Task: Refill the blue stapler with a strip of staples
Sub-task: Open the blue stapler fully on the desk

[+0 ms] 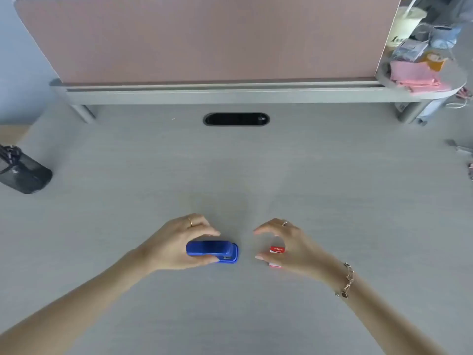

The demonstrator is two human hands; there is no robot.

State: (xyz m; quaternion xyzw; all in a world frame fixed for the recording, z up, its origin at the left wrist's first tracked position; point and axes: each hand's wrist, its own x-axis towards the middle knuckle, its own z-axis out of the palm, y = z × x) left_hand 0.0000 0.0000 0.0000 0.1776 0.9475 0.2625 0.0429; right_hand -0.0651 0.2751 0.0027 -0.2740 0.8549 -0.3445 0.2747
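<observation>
The blue stapler (215, 251) lies closed on the grey desk, its nose pointing right. My left hand (179, 244) wraps it from the left, thumb along its near side and fingers over its far side. To its right sits a small red and white staple box (277, 253). My right hand (289, 245) curves over that box with fingers and thumb apart; whether they touch the box I cannot tell. Part of the box is hidden under the palm.
A black mesh pen holder (24, 171) lies at the left desk edge. A black cable slot (236, 119) sits mid-desk in front of a grey shelf (230, 94) and pink partition (204, 37). Cups and pink items (419, 73) crowd the shelf's right end.
</observation>
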